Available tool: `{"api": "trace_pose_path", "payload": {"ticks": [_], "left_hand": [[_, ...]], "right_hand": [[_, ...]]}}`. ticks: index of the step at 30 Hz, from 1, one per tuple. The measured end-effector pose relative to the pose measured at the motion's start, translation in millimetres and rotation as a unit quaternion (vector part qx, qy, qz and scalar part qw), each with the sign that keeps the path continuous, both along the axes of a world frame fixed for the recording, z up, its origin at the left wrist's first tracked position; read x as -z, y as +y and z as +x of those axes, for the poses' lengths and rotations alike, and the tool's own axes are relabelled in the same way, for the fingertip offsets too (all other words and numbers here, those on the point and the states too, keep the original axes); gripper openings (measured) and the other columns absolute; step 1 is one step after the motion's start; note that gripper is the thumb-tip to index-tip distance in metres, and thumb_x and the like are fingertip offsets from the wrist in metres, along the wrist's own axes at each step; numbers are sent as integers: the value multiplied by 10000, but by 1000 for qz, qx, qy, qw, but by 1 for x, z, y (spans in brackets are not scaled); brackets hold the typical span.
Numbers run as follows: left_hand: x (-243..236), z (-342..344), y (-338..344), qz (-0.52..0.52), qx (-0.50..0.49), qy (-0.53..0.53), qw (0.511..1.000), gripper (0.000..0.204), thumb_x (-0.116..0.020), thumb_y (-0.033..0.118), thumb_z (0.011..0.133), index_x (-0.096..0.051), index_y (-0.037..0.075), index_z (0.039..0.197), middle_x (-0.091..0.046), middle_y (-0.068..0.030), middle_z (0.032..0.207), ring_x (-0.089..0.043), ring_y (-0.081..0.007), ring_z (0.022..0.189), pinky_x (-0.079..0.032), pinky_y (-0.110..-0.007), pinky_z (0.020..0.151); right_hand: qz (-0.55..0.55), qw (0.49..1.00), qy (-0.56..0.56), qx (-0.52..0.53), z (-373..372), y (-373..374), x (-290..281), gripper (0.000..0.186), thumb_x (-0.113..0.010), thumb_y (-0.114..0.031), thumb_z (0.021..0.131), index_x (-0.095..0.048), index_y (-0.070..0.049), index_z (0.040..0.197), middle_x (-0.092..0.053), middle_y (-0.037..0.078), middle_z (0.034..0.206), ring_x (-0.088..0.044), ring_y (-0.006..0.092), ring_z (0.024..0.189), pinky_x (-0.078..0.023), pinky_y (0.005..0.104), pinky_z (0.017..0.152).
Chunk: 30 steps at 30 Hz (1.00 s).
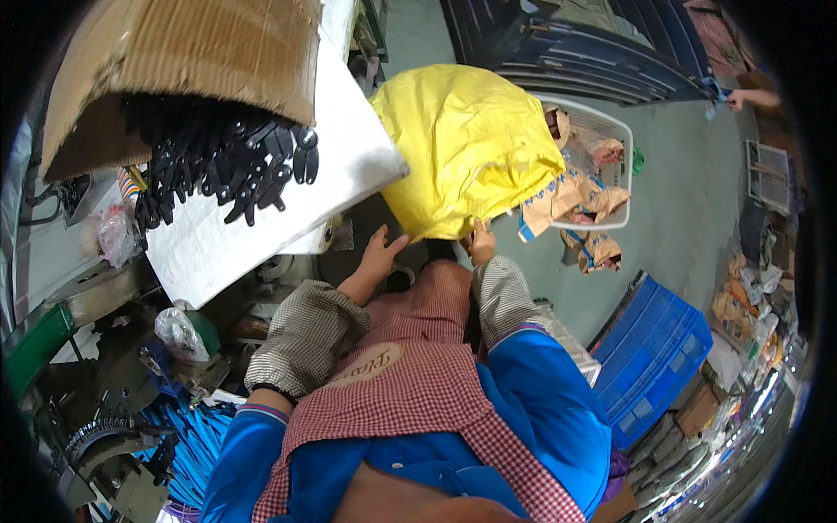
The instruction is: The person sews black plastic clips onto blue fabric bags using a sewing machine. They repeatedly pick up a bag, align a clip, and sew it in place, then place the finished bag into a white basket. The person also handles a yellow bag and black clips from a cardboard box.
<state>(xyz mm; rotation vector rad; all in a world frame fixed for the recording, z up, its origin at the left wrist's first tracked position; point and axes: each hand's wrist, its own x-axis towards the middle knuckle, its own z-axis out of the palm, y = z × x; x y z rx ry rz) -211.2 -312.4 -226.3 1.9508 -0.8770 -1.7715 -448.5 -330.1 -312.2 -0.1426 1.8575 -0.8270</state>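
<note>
Grey-green floor (689, 244) behind, head view. Yellow bag (471, 144) upper centre; right hand (479, 245) fingers look pinched on its lower edge, left hand (377, 264) fingers spread just beside it. Risk: one-sided pinch could slip, or bag could snag paper packets (571, 197) at white basket (629, 170), upper right.

Far to my left I see an open cardboard box (200, 44) on a white desk (349, 139), with a pile of black pieces (231, 157) at its mouth. Far to my right, a white basket (629, 174) holds crumpled brown paper bags (567, 197), near a dark blue rack (593, 50). A blue crate (654, 353) sits on my right, and near on my left lie bright blue strips (193, 449).
</note>
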Motion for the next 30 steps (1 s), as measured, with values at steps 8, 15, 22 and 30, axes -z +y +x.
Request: {"api": "trace_pose_path", "payload": {"ticks": [8,15,22,30], "left_hand": [[48,-54,-91,47,-192,6,980,836,-610,413,788,-192,-58,1336,-327,-181,1349,-376,-308,1195,-294,-366,1004],[112,-70,-101,63,-351,-124,926,370,-547,256,854,-544,-80,1010,-593,-179,1012,-581,-297,881,-451,-367,702],[75,-32,-61,7,65,-265,962,572,-434,437,881,-574,-85,696,-544,-296,657,-557,-441,640,-436,-471,598],[-1,-57,77,40,39,-199,978,523,-457,410,886,-593,-92,834,-589,-272,736,-602,-375,696,-439,-416,588]], "right_hand": [[-53,963,-216,156,-26,-55,107,704,-605,-443,787,-323,-39,1289,-401,140,1264,-364,282,1153,-256,450,975],[-156,860,-406,267,-56,-121,35,649,-399,-521,834,-305,-108,1327,-314,102,1357,-284,301,1246,-198,498,1018],[-226,920,76,-312,-86,-36,68,344,-529,-187,848,-490,13,1125,-526,161,1132,-482,289,1050,-377,372,882],[11,838,149,-524,-139,69,7,247,-538,-176,834,-581,-27,1026,-601,178,1017,-570,340,922,-454,365,741]]}}
